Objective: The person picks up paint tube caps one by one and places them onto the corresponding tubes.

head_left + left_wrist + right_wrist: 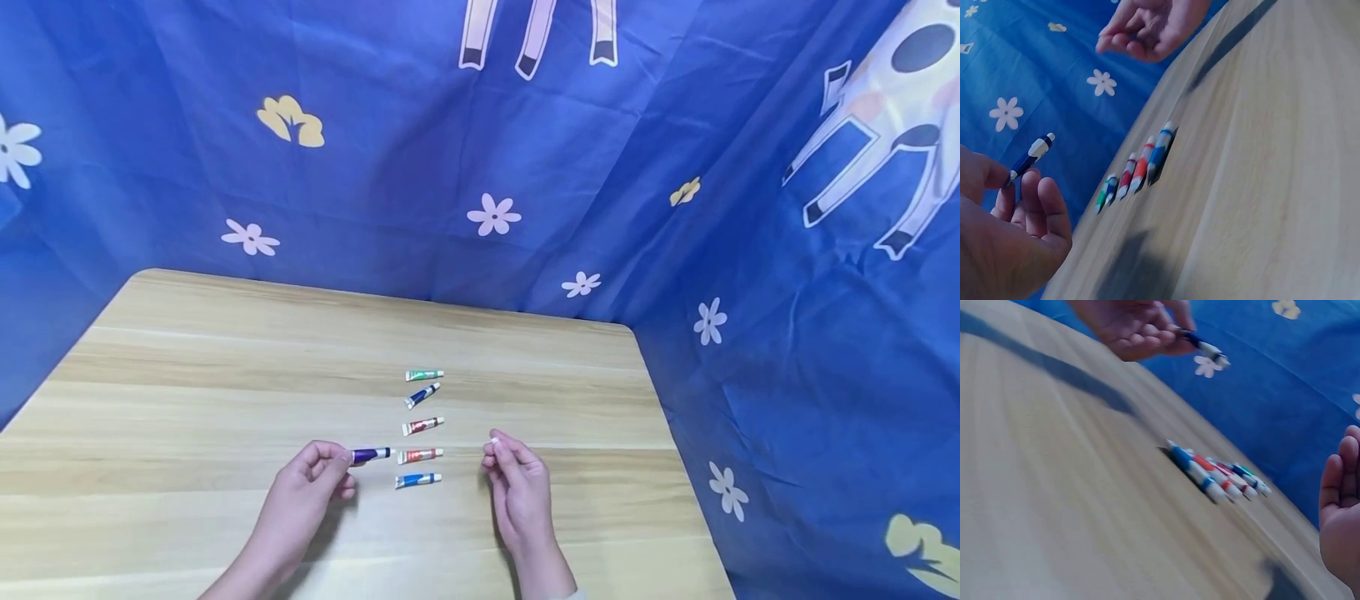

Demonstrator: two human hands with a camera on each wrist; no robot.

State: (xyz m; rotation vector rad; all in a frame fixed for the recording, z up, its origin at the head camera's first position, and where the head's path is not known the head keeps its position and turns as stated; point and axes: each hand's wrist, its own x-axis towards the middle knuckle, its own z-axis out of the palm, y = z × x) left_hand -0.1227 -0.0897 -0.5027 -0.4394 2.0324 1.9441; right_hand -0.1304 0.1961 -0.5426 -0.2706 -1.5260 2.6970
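My left hand (303,492) pinches a purple paint tube (371,455) by its flat tail end, between thumb and fingers, above the table. The tube's tip points right, ending in a narrow white nozzle in the left wrist view. Across from it, my right hand (521,492) has thumb and forefinger together on a small white cap (493,441). Between the hands lies a column of paint tubes: green (424,375), dark blue (422,396), dark red (423,426), orange (420,456) and light blue (418,480). The purple tube's tip is close beside the orange tube's tail in the head view.
A light wood-grain table (225,375) carries the tubes. Blue cloth (390,167) printed with flowers and animal legs hangs behind it and along its right side. The table's far edge meets the cloth.
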